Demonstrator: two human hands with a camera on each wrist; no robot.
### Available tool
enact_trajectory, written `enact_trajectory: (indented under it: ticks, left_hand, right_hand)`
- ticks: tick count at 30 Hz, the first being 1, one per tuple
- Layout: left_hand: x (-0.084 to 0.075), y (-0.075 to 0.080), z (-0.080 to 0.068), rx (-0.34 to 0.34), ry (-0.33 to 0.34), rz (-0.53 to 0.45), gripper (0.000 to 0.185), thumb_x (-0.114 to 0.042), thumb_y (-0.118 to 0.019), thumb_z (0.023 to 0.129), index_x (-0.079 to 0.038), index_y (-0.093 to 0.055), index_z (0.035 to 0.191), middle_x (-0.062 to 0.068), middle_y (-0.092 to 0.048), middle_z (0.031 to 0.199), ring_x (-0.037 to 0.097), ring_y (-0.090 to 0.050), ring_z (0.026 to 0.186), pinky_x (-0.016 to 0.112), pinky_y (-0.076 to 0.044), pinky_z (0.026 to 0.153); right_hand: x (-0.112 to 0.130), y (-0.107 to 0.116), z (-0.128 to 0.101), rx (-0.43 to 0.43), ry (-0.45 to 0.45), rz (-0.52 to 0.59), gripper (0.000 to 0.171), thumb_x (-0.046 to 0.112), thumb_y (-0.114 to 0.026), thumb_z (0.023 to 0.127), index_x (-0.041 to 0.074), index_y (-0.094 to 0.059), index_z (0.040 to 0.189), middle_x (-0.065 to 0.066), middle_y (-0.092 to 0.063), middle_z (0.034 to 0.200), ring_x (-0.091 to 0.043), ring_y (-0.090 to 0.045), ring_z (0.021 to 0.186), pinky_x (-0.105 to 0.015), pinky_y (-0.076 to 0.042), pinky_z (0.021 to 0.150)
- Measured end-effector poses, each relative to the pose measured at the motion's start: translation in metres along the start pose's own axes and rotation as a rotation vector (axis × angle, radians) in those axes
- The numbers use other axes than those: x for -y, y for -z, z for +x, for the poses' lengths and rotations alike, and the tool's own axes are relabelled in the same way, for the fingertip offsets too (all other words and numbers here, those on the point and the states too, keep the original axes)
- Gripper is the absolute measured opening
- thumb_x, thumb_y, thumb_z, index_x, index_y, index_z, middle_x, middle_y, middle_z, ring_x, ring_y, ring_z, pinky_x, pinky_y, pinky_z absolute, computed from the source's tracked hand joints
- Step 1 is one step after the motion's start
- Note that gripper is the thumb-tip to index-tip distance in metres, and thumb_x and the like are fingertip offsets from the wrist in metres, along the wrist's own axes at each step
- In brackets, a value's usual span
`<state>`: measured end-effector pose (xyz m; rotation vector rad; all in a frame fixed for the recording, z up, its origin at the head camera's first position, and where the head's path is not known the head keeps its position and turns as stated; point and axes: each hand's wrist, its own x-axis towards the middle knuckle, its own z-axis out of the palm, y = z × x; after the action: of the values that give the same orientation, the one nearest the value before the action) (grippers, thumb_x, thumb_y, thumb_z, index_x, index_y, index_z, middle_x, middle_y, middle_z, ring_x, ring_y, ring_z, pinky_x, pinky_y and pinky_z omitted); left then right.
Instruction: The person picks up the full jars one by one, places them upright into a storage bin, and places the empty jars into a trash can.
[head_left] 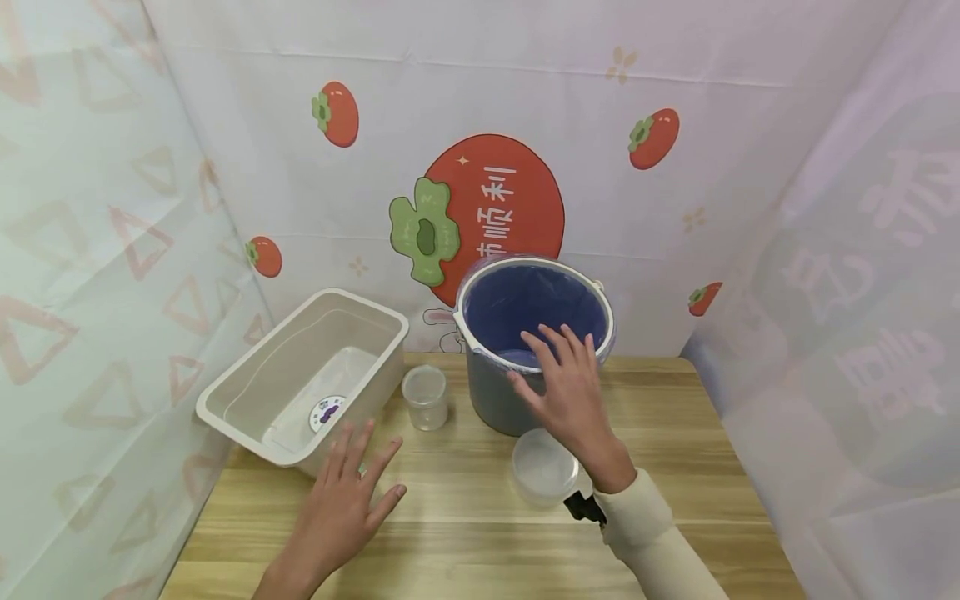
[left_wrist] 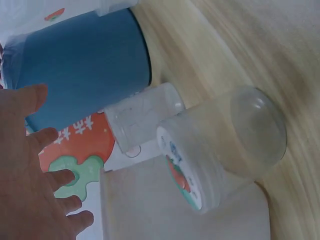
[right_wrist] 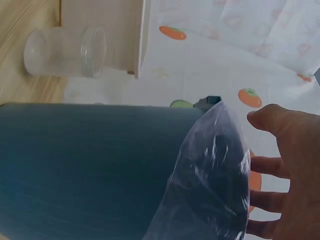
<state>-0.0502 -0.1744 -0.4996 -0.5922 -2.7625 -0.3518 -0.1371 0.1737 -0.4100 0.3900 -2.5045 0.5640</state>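
My left hand (head_left: 337,504), fingers spread, hovers at the near right corner of the beige basin (head_left: 303,454). A clear plastic jar with a labelled lid (left_wrist: 182,172) stands close by in the left wrist view; the hand mostly hides it in the head view. My right hand (head_left: 573,400) is over the near rim of the blue-grey bucket (head_left: 498,400), fingers spread and holding nothing. A clear plastic bag (right_wrist: 205,185) lines the bucket and folds over its rim. Beneath the right wrist stands a clear round container (head_left: 543,467).
Another clear jar (head_left: 426,400) stands between basin and bucket. Printed cloth walls (head_left: 360,192) enclose the wooden table (head_left: 450,533) at the back and both sides. A black strap piece (head_left: 585,507) shows at the right wrist.
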Motion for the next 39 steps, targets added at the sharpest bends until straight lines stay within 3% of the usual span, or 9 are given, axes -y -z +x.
enact_trajectory:
  ticks: [8,12,19,23,33,39]
  left_hand:
    - [0.007,-0.017,-0.007,-0.002,-0.026,0.023,0.065,-0.044,-0.079,0.096,-0.020,-0.062,0.154,0.023,-0.043,0.169,0.053,-0.038,0.154,0.069,-0.042,0.119]
    - [0.013,-0.024,-0.012,0.030,-0.024,0.038,0.067,-0.045,-0.080,0.095,-0.020,-0.062,0.154,0.023,-0.042,0.169,0.053,-0.039,0.153,0.070,-0.044,0.118]
    - [0.021,-0.032,-0.017,0.081,0.002,0.061,0.071,-0.046,-0.084,0.093,-0.020,-0.061,0.154,0.022,-0.043,0.169,0.052,-0.041,0.153,0.074,-0.043,0.117]
    - [0.026,-0.038,-0.019,0.077,0.001,0.080,0.074,-0.045,-0.088,0.090,-0.020,-0.061,0.154,0.023,-0.046,0.167,0.052,-0.043,0.151,0.074,-0.046,0.112]
    - [0.031,-0.046,-0.024,0.145,0.060,0.028,0.080,-0.039,-0.093,0.086,-0.021,-0.059,0.156,0.023,-0.045,0.167,0.053,-0.044,0.150,0.071,-0.048,0.112]
    - [0.034,-0.051,-0.026,0.149,0.061,0.036,0.083,-0.035,-0.096,0.082,-0.022,-0.059,0.155,0.022,-0.046,0.167,0.053,-0.046,0.149,0.069,-0.050,0.110]
  right_hand:
    - [-0.013,0.003,-0.003,0.033,-0.043,-0.028,0.063,0.042,-0.083,0.095,0.015,-0.065,0.149,-0.021,-0.060,0.156,-0.051,-0.046,0.152,-0.079,-0.020,0.127]
    - [-0.019,0.004,-0.006,0.053,-0.065,-0.043,0.065,0.044,-0.083,0.094,0.015,-0.064,0.150,-0.021,-0.059,0.157,-0.051,-0.044,0.153,-0.080,-0.020,0.127]
    - [-0.025,0.004,-0.009,0.063,-0.073,-0.050,0.067,0.047,-0.082,0.095,0.016,-0.063,0.151,-0.021,-0.058,0.158,-0.052,-0.043,0.154,-0.081,-0.019,0.126]
    - [-0.027,0.004,-0.011,0.059,-0.075,-0.051,0.067,0.047,-0.082,0.094,0.015,-0.064,0.150,-0.022,-0.058,0.157,-0.052,-0.043,0.154,-0.081,-0.019,0.126]
    - [-0.031,0.001,-0.015,0.067,-0.087,-0.050,0.064,0.048,-0.081,0.095,0.015,-0.066,0.148,-0.022,-0.058,0.158,-0.052,-0.040,0.156,-0.081,-0.018,0.127]
    - [-0.032,-0.001,-0.016,0.068,-0.093,-0.040,0.060,0.048,-0.080,0.096,0.013,-0.070,0.143,-0.022,-0.058,0.158,-0.050,-0.038,0.158,-0.079,-0.018,0.128]
